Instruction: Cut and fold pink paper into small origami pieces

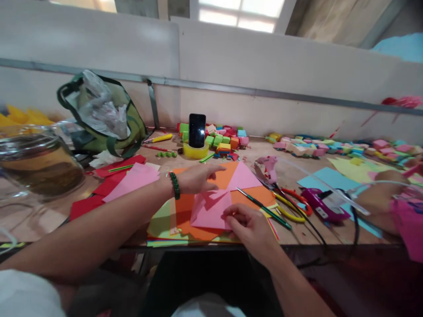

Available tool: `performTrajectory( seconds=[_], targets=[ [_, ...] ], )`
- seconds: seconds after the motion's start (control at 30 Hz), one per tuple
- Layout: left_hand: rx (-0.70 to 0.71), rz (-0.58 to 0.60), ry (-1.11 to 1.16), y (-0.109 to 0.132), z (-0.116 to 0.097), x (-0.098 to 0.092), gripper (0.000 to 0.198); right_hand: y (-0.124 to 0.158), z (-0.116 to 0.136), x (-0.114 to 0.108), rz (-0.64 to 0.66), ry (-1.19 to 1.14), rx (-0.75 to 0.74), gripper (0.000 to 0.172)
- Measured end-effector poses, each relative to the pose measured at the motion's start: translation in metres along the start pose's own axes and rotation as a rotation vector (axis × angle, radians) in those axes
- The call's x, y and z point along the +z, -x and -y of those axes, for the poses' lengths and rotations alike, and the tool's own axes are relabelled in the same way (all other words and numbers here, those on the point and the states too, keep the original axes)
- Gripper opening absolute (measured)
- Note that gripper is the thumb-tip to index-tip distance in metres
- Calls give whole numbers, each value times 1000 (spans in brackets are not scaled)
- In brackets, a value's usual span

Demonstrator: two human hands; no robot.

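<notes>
A folded sheet of pink paper (211, 211) lies on orange paper (185, 224), above a stack of coloured sheets. My right hand (253, 226) pinches its lower right edge between thumb and fingers. Over the far part of the orange paper is my left hand (198, 178), wearing a green bead bracelet; its index finger and thumb are apart and nothing shows between them. A pink paper triangle (243, 177) sits just beyond, to the right. Slanting beside my right hand is a green pen-like tool (264, 208) with a metal tip.
To the right are scissors (291, 211), a purple power strip (324, 205) and another person's arm (376, 204). Folded paper blocks (221, 140), a phone (197, 130) on a yellow tape roll (195, 151) and a green bag (130, 119) line the back. A glass jar (39, 167) stands left.
</notes>
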State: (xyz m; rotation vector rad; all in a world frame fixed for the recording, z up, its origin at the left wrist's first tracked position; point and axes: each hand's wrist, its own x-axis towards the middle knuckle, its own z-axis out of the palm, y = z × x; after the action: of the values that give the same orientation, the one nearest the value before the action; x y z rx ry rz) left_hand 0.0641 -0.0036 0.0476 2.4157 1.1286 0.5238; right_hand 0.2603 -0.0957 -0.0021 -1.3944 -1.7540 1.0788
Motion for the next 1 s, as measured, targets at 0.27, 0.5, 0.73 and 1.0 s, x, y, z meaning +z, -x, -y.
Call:
performTrajectory(
  seconds=[0.27, 0.5, 0.73, 1.0],
  targets=[
    [-24, -28, -454, 88, -63, 55, 23, 24, 5, 13, 71, 679, -174, 30],
    [50, -215, -416, 117, -42, 84, 27, -4, 11, -38, 63, 538, -467, 18],
    [68, -194, -324, 121, -27, 60, 38, -32, 8, -30, 333, 571, -612, 23],
    [35, -208, -354, 127, -37, 76, 42, -49, 21, -20, 485, 723, -505, 42]
  ],
)
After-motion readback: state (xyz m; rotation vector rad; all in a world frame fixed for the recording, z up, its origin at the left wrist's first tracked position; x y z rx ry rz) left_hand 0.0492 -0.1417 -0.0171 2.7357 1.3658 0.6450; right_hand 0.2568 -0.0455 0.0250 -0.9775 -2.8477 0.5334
